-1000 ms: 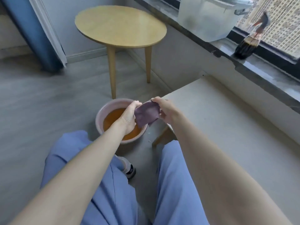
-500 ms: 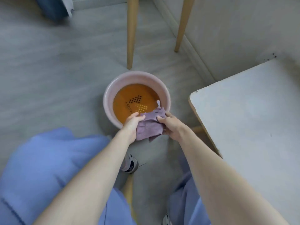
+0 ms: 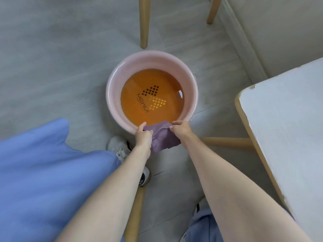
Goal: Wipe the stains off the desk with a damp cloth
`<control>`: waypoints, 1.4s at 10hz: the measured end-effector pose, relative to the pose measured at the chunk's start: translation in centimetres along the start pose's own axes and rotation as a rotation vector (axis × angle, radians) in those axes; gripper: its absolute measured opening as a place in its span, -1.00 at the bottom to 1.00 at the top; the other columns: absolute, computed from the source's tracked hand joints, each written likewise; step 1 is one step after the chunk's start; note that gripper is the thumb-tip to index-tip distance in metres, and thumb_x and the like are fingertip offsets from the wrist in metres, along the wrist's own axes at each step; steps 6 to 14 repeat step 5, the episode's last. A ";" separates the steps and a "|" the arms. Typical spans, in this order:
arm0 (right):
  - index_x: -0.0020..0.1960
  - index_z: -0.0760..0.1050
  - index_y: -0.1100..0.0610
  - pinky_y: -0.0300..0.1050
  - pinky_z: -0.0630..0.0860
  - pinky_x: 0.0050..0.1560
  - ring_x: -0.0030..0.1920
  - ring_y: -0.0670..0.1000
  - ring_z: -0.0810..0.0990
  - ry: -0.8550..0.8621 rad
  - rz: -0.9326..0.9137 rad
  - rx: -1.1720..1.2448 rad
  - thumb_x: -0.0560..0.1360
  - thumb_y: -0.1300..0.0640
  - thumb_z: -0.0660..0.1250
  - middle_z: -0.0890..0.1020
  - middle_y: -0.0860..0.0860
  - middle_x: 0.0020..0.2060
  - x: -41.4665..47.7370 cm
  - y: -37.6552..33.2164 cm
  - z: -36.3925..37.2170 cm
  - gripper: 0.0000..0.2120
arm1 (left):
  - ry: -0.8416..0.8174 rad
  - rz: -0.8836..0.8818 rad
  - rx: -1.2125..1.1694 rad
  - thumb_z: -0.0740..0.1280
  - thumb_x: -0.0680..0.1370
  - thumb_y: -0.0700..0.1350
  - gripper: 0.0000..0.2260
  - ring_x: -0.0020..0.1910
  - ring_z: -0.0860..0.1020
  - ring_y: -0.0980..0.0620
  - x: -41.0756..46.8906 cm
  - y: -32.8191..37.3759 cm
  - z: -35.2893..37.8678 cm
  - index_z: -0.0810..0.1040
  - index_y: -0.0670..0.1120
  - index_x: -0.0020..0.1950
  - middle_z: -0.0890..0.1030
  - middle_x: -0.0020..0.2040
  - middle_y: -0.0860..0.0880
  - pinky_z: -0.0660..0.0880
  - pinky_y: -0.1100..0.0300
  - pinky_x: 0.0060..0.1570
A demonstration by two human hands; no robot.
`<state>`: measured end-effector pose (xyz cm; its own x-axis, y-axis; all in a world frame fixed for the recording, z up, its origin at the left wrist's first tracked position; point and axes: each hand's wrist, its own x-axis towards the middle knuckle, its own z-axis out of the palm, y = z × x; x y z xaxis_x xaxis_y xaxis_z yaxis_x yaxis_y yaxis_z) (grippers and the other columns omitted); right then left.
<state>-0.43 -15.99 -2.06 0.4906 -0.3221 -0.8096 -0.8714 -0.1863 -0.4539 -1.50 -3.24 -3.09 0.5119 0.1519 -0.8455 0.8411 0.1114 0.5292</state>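
Note:
A purple cloth (image 3: 161, 137) hangs stretched between both my hands just above the near rim of a pink basin (image 3: 115, 79) on the floor. My left hand (image 3: 143, 135) grips the cloth's left edge and my right hand (image 3: 180, 130) pinches its right edge. The basin holds orange-tinted water with a dotted logo showing on its bottom. The white desk (image 3: 286, 130) with a wooden edge stands to the right, a corner of it in view.
Two wooden legs (image 3: 145, 21) of a side table stand beyond the basin. A desk leg (image 3: 225, 142) runs along the floor at right. My blue trouser legs (image 3: 43, 172) and a white shoe (image 3: 120, 149) are close below. A wall runs at the upper right.
The view has tilted down toward the basin. Both hands carried the cloth down from desk height to the basin's near rim.

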 end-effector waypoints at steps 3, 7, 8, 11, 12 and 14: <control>0.14 0.45 0.07 -0.09 0.41 0.28 0.20 0.15 0.50 0.122 0.057 0.009 0.46 0.25 0.23 0.55 0.11 0.16 1.7 1.5 0.6 -0.72 | -0.134 0.053 0.473 0.08 0.54 -0.37 -0.46 0.28 0.41 -0.12 0.9 -1.3 1.1 0.23 -0.02 0.49 0.33 0.43 -0.11 0.38 0.06 0.27; 0.06 0.34 0.02 0.08 0.36 0.33 0.22 0.17 0.46 0.090 0.059 0.007 0.45 0.21 0.24 0.50 0.10 0.15 1.2 1.2 1.0 -0.78 | -0.097 0.121 0.873 0.05 0.51 -0.39 -0.36 0.52 0.07 -0.08 -0.6 -1.1 0.4 0.10 0.03 0.54 -0.14 0.56 0.03 0.19 0.03 0.43; 0.06 0.34 0.02 0.08 0.36 0.33 0.22 0.17 0.46 0.090 0.059 0.007 0.45 0.21 0.24 0.50 0.10 0.15 1.2 1.2 1.0 -0.78 | -0.097 0.121 0.873 0.05 0.51 -0.39 -0.36 0.52 0.07 -0.08 -0.6 -1.1 0.4 0.10 0.03 0.54 -0.14 0.56 0.03 0.19 0.03 0.43; 0.06 0.34 0.02 0.08 0.36 0.33 0.22 0.17 0.46 0.090 0.059 0.007 0.45 0.21 0.24 0.50 0.10 0.15 1.2 1.2 1.0 -0.78 | -0.097 0.121 0.873 0.05 0.51 -0.39 -0.36 0.52 0.07 -0.08 -0.6 -1.1 0.4 0.10 0.03 0.54 -0.14 0.56 0.03 0.19 0.03 0.43; 0.06 0.34 0.02 0.08 0.36 0.33 0.22 0.17 0.46 0.090 0.059 0.007 0.45 0.21 0.24 0.50 0.10 0.15 1.2 1.2 1.0 -0.78 | -0.097 0.121 0.873 0.05 0.51 -0.39 -0.36 0.52 0.07 -0.08 -0.6 -1.1 0.4 0.10 0.03 0.54 -0.14 0.56 0.03 0.19 0.03 0.43; 0.06 0.34 0.02 0.08 0.36 0.33 0.22 0.17 0.46 0.090 0.059 0.007 0.45 0.21 0.24 0.50 0.10 0.15 1.2 1.2 1.0 -0.78 | -0.097 0.121 0.873 0.05 0.51 -0.39 -0.36 0.52 0.07 -0.08 -0.6 -1.1 0.4 0.10 0.03 0.54 -0.14 0.56 0.03 0.19 0.03 0.43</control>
